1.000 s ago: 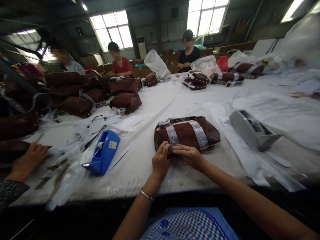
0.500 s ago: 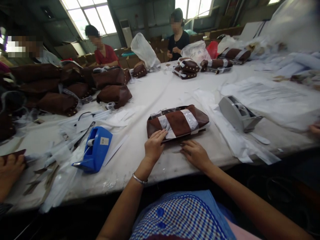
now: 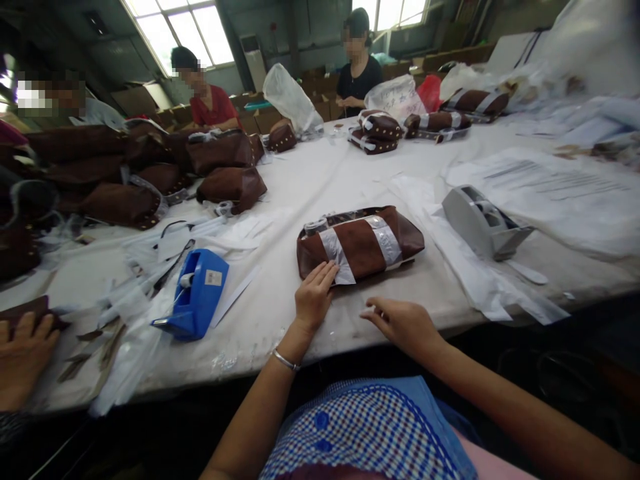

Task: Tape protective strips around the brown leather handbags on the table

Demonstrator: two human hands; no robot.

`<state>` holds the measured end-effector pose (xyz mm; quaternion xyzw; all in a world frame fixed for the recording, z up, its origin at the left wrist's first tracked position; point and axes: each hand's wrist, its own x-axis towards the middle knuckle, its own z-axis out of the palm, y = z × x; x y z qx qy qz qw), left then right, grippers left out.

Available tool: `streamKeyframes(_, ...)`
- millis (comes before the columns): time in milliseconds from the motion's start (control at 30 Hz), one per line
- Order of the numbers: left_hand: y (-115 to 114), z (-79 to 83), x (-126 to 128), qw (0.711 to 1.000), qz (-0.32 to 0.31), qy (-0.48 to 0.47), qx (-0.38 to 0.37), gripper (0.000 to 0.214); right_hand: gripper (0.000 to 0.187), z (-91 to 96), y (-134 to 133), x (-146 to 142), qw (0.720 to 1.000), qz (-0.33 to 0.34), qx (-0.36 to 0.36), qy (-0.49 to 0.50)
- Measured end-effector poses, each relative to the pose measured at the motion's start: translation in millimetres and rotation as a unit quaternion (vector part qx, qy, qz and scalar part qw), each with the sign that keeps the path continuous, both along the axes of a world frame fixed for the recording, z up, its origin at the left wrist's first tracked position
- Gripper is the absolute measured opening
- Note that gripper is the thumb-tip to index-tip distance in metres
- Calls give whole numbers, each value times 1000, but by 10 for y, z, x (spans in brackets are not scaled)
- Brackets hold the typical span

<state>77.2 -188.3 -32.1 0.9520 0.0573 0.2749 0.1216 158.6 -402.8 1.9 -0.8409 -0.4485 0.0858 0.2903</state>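
A brown suede bag (image 3: 361, 244) wrapped in two clear plastic bands lies on the white table (image 3: 320, 180) in front of me. My left hand (image 3: 314, 295) rests flat on its near left corner, fingers on the left band. My right hand (image 3: 403, 323) hovers just off the table's near edge, pinching a small clear piece of tape between thumb and forefinger. A blue tape dispenser (image 3: 194, 301) stands to the left, a grey tape dispenser (image 3: 481, 221) to the right.
Piles of brown bags (image 3: 150, 177) fill the left side, with plastic strips (image 3: 135, 280) around them. Wrapped bags (image 3: 380, 130) sit at the far end by two seated people. A co-worker's hand (image 3: 23, 353) rests at the near left. White sheets (image 3: 545, 193) cover the right.
My right hand has come off the bag's near edge and drawn back toward me with a bit of tape. My left hand has slid onto the bag's left corner.
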Motion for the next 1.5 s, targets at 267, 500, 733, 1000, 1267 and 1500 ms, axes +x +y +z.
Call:
streamKeyframes(267, 4, -56, 5, 999, -1, -35, 15, 62, 33, -53, 573, 575, 901, 178, 213, -335)
streamKeyframes(500, -13, -73, 0, 999, 14, -46, 4, 84, 31, -26, 457, 521, 899, 191, 238, -315)
streamKeyframes(733, -22, -44, -18, 999, 21, -25, -35, 92, 35, 59, 377, 422, 897, 192, 259, -304)
streamKeyframes(1000, -24, -3, -25, 999, 31, -13, -29, 94, 37, -92, 263, 433, 899, 217, 220, -310)
streamKeyframes(1267, 6, -105, -21, 997, -19, -37, 70, 57, 27, -305, 275, 588, 904, 252, 188, -288)
streamKeyframes(1500, -4, -146, -7, 997, -12, -30, 65, 48, 15, -86, 305, 553, 939, 157, 213, -220)
